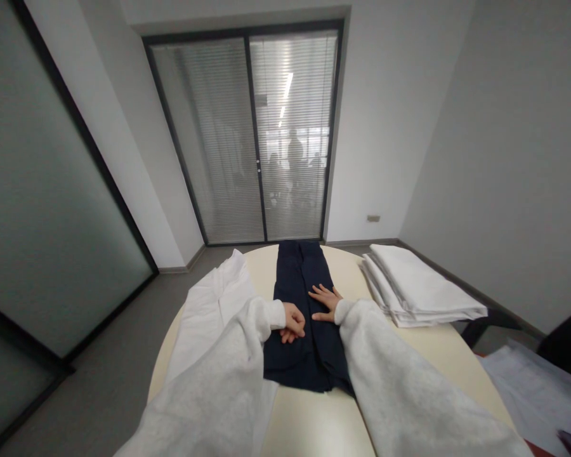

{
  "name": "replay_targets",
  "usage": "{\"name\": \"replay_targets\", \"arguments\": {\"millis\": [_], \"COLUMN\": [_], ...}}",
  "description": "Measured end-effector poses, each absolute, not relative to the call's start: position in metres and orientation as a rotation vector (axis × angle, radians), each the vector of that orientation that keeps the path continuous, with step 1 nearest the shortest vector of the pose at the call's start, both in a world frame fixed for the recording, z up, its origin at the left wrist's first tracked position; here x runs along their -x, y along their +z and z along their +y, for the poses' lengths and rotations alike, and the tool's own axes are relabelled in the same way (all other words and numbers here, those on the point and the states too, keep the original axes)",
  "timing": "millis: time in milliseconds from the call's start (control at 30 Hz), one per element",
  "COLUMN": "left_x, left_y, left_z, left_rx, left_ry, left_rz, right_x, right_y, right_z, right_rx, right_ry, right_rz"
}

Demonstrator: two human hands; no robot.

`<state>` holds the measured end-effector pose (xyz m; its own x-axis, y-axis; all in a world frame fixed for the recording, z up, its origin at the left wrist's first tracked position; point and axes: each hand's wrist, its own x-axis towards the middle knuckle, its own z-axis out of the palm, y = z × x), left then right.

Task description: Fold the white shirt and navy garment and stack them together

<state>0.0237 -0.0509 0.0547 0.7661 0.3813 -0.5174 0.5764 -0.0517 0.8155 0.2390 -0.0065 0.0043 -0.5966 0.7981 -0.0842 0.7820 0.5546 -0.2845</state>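
A long folded navy garment point(301, 273), perhaps trousers, lies lengthwise down the middle of the round table. My right hand point(327, 303) rests flat on its right side with the fingers spread. On the left part of the same cloth sits my left hand point(292, 324), its fingers curled inward, and I see nothing held in them. A white garment point(200, 324), maybe a shirt, is laid out to the left, partly hidden under my left sleeve. Some creases show in the navy cloth near its lower edge.
A stack of folded white cloth point(419, 285) lies on the right of the cream table point(314, 422). Beyond the right edge are a dark chair point(568, 343) and some clear plastic wrapping point(542, 381). Glass doors with blinds point(290, 139) stand behind; silhouettes show through them.
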Motion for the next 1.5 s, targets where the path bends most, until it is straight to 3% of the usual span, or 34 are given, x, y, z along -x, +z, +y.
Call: {"name": "replay_targets", "arguments": {"millis": [433,633,833,933,1067,1367,1500], "left_x": [-0.041,-0.022,-0.005,0.003,0.004,0.013,0.024], "left_y": [0.03,0.037,0.055,0.053,0.04,0.046,0.047], "left_z": [-0.063,-0.056,-0.024,-0.014,-0.012,-0.016,-0.02], "left_rx": [-1.607,-1.627,-2.034,-2.316,-2.139,-1.827,-1.679], "left_ry": [-0.388,-0.288,0.26,0.239,0.098,0.247,0.066], "left_rz": [0.637,0.647,1.289,1.633,1.951,1.543,1.426], "right_x": [-0.229,-0.214,-0.212,-0.217,-0.225,-0.229,-0.232], "right_y": [0.018,0.001,0.011,0.021,0.032,0.042,0.039], "right_z": [-0.025,-0.06,-0.073,-0.07,-0.067,-0.068,-0.067], "right_rx": [1.551,1.348,1.23,1.23,1.242,1.24,1.195], "right_ry": [0.51,0.272,0.258,0.409,0.612,0.729,0.764], "right_rz": [-2.78,-2.738,-2.815,-2.882,-2.883,-2.857,-2.867]}}
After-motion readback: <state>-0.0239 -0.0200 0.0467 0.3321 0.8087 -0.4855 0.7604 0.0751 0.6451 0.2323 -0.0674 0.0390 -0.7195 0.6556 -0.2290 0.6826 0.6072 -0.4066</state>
